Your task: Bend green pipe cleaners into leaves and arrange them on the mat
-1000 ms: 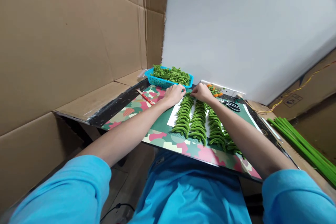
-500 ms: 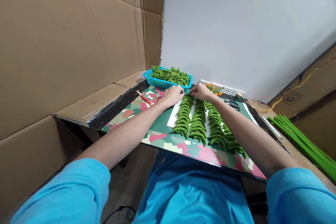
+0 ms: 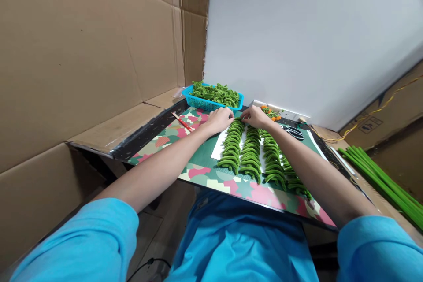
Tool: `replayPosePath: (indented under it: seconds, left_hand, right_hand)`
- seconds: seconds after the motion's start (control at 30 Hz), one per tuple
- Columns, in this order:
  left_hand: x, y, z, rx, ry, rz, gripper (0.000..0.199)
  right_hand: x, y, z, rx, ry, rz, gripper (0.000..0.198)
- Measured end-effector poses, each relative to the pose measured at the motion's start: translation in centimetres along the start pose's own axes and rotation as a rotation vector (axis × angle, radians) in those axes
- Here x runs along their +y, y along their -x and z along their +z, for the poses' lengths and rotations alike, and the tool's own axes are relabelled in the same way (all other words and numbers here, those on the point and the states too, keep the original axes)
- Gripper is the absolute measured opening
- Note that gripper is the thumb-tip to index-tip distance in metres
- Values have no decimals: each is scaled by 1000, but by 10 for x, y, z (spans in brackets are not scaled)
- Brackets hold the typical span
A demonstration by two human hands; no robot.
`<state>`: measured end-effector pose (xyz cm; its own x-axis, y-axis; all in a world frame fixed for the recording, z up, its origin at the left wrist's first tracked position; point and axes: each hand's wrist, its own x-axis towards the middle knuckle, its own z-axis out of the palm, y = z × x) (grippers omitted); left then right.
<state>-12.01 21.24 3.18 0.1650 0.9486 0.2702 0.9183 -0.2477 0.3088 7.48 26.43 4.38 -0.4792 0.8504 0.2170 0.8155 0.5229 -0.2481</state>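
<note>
Curved green fuzzy chenille stem pieces (image 3: 233, 143) lie in several lengthwise rows on white paper (image 3: 216, 150). At the far end of the leftmost row, my left hand (image 3: 220, 119) is closed with its fingertips at the left end of the top chenille stem piece (image 3: 237, 119). My right hand (image 3: 256, 116) pinches at that piece's right end, palm down. Both hands partly cover their own fingertips. My right forearm hides part of the rightmost rows.
Behind my hands stands a blue basket (image 3: 201, 103) heaped with green pieces. A red-handled tool (image 3: 182, 122) lies left, black scissors (image 3: 293, 132) and orange flowers (image 3: 271, 113) right. Long green stems (image 3: 380, 180) rest beyond the patterned board's (image 3: 198, 174) right side.
Both hands stay at the far end of the leftmost row, with only slight finger movement. The whole view has shifted very slightly.
</note>
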Motion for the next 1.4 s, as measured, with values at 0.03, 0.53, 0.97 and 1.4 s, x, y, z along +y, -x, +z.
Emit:
replayPosePath:
  seconds: [0.03,0.53,0.97,1.4]
  left_hand:
    - [0,0,0,-3,-3,-1,23]
    - [1,2,-3,-3,-34,19,30]
    - [1,0,-2,-20,-31,24,32]
    - [3,-4,-4,-57,35,-7,39]
  right_hand:
    - [0,0,1,9,4,5,23]
    - [1,-4,3,59,56,26,19]
    - [0,-2,-3,57,37,-2,14]
    - [10,-7,-1,-28,12,-60,6]
